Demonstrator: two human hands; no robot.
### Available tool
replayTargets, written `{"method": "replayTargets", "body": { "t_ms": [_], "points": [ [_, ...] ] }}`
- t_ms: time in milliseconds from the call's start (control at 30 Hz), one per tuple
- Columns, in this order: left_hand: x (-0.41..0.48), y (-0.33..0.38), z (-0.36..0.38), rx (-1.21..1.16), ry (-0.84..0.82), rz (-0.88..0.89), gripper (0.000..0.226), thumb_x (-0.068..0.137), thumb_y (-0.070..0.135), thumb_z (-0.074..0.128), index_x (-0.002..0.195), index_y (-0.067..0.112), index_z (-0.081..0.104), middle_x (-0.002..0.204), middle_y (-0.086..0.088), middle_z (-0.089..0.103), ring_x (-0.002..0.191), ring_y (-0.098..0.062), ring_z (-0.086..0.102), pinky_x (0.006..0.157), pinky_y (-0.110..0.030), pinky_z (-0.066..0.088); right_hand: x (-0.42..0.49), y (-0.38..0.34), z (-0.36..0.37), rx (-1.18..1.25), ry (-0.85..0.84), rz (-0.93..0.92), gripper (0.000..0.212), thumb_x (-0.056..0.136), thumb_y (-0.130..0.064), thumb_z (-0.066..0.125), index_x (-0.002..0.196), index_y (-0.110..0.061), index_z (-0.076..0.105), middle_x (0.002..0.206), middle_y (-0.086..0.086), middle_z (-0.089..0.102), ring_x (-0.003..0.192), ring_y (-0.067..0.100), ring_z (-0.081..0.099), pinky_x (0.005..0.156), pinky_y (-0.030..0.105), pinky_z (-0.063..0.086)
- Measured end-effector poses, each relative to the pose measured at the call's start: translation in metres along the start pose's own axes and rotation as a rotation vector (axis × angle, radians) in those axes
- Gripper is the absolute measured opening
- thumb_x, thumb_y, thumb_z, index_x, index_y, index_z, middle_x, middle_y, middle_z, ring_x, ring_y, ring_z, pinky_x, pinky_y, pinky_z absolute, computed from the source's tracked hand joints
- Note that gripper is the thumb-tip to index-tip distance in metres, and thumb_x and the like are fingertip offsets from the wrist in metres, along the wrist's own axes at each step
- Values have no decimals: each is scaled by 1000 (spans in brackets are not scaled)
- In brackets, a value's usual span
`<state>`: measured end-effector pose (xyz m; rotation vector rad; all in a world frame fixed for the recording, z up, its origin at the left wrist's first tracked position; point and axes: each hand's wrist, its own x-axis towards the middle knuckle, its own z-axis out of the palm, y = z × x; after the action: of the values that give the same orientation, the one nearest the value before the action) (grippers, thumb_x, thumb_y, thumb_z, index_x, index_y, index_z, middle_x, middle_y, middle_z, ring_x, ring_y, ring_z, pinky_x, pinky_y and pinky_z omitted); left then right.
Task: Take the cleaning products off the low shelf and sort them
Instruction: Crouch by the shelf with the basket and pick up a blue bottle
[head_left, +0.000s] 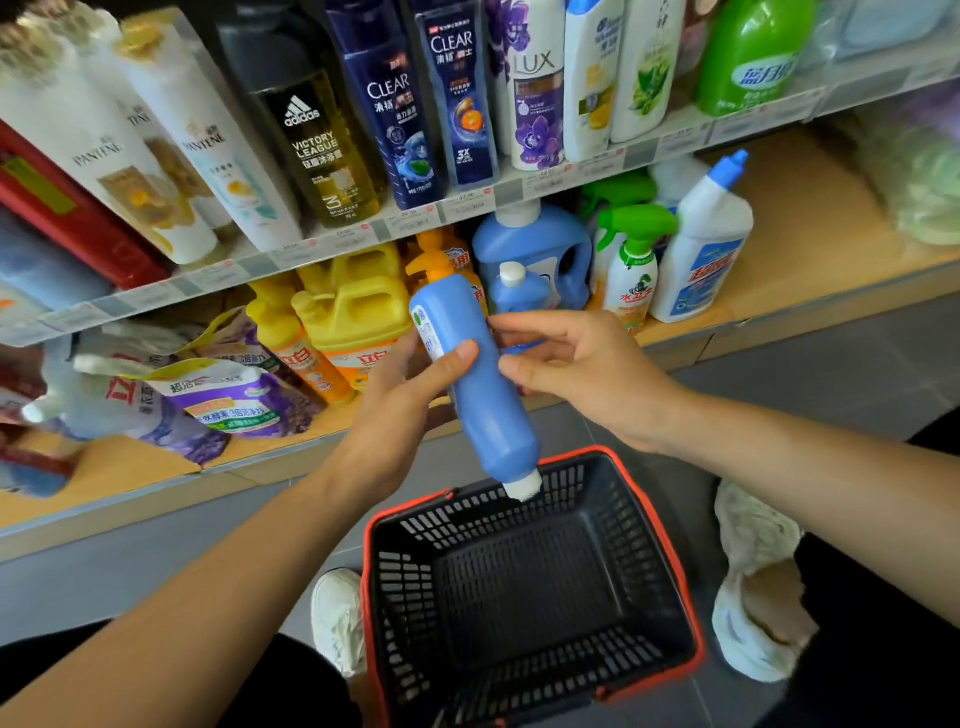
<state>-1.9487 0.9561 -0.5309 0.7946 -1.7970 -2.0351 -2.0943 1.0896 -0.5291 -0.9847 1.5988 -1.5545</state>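
Sorting from the low wooden shelf (810, 249) across mid-frame into the black plastic mesh basket with a red rim (519, 582).

Basket parked at lower centre, right under the hands, likely to catch what comes off. Above it, at centre frame, a tall blue plastic bottle with a white cap (488, 410): off the shelf, tipped cap-down, label up, perhaps for a check. Gripped round its body by the left hand (395, 405), thumb across the front; steadied by the right hand (587, 374), fingers nearly straight, tips at its edge, not wrapped.

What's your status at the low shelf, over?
Left hand grips blue bottle, cap down, above basket. Right hand open, fingertips at the bottle. Nothing blocking the drop.
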Motion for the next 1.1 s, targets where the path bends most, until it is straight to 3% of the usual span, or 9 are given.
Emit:
{"method": "replayTargets", "body": {
  "t_ms": [200, 300, 400, 500, 600, 733, 867, 1000, 1100],
  "points": [
    [4, 7, -2, -33, 234, -30, 69, 75, 45, 79, 131, 14, 54, 119, -11, 71, 103, -24, 73, 76, -41, 62, -9, 6, 7, -291, -148, -20, 88, 71, -27, 90, 143, -41, 42, 100, -19, 61, 81, -2, 66, 72, 13, 52],
    [4, 5, -2, 22, 248, -42, 71, 76, 56, 78, 129, 13, 57, 117, -10, 72, 102, -25, 73, 80, -45, 62, -9, 5, 11, -279, -138, -60, 81, 68, -30, 89, 129, -55, 43, 86, -26, 60, 74, -4, 60, 70, 14, 51],
    [3, 6, -6, -24, 187, -63, 61, 78, 62, 69, 117, 15, 68, 110, -6, 76, 94, -17, 74, 72, -34, 61, -8, 6, 8, -69, -104, 33, 75, 70, -21, 86, 136, -36, 54, 90, -20, 66, 81, 6, 67, 75, 22, 56],
    [5, 10, -16, -164, 144, -118, 35, 84, 55, 71, 102, 25, 77, 107, 0, 77, 92, -17, 73, 75, -32, 61, -6, 4, 2, 52, -60, 83, 55, 72, -22, 81, 121, -36, 62, 107, 1, 70, 91, 15, 69, 78, 28, 57],
    [6, 13, -19, -267, 98, -122, 31, 87, 37, 73, 114, 22, 73, 114, -5, 75, 96, -25, 73, 78, -39, 60, -5, 2, -1, 68, 0, 93, 40, 85, -10, 76, 111, -36, 61, 114, 3, 67, 95, 14, 67, 80, 33, 55],
    [4, 12, -8, -155, 186, -63, 46, 85, 30, 78, 125, 12, 64, 113, -8, 75, 98, -30, 73, 74, -42, 61, -5, 2, 0, -252, 84, -88, 47, 87, -2, 72, 117, -36, 58, 119, 5, 58, 99, 16, 65, 85, 32, 55],
    [-1, 11, -1, -105, 229, -32, 46, 87, 29, 77, 128, 14, 59, 111, -6, 75, 91, -28, 75, 66, -38, 60, -10, 4, 9, -432, 36, -212, 63, 80, -13, 83, 137, -20, 57, 124, 2, 54, 110, 16, 59, 93, 38, 53],
    [-5, 18, 3, -155, 118, -62, 22, 98, 29, 63, 117, 20, 68, 90, -2, 73, 75, -28, 72, 68, -37, 62, -5, 3, 7, -361, 93, -60, 80, 72, -22, 90, 142, -16, 52, 127, 3, 61, 115, 21, 62, 97, 43, 53],
    [-4, 25, 5, -197, 84, -45, 25, 98, 19, 62, 119, 9, 69, 97, -8, 74, 81, -27, 73, 72, -31, 61, -3, 4, 5, -153, 92, 88, 62, 75, -12, 87, 129, -10, 59, 118, 10, 70, 108, 27, 68, 96, 51, 54]
  ]
}}
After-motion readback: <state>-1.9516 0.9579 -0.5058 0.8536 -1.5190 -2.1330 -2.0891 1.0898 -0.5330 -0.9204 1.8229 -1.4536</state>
